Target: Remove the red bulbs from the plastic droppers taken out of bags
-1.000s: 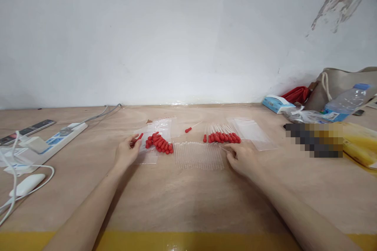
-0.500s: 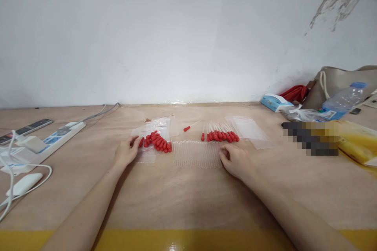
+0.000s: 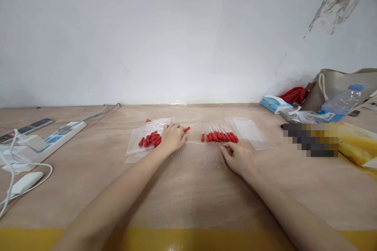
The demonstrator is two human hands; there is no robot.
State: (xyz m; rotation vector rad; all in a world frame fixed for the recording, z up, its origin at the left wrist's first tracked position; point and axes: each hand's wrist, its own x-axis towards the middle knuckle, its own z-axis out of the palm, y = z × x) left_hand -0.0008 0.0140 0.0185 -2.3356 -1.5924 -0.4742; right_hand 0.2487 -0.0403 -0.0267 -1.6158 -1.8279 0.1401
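Note:
My left hand [image 3: 173, 136] reaches over the right side of a pile of red rubber bulbs [image 3: 153, 139], fingers slightly apart, with nothing visible in it. Just beyond its fingers lies a single dropper with a red bulb [image 3: 187, 129]. A row of clear thin tubes [image 3: 200, 156] lies side by side between my hands. At the right end of this row, my right hand [image 3: 238, 157] rests with thumb and curled fingers close together; what they pinch, if anything, cannot be made out. Behind the row is a group of droppers with red bulbs [image 3: 222, 136].
Clear plastic bags [image 3: 134, 143] lie under the loose bulbs, and another clear bag [image 3: 250, 131] is at the right. A power strip [image 3: 59, 139] with white cables stands left. Far right are a tissue pack [image 3: 275, 104], a water bottle [image 3: 343, 104] and a yellow package [image 3: 357, 141].
My left hand has moved right from the left edge of the bulb pile to its right side, near the single dropper. My right hand stays nearly in place.

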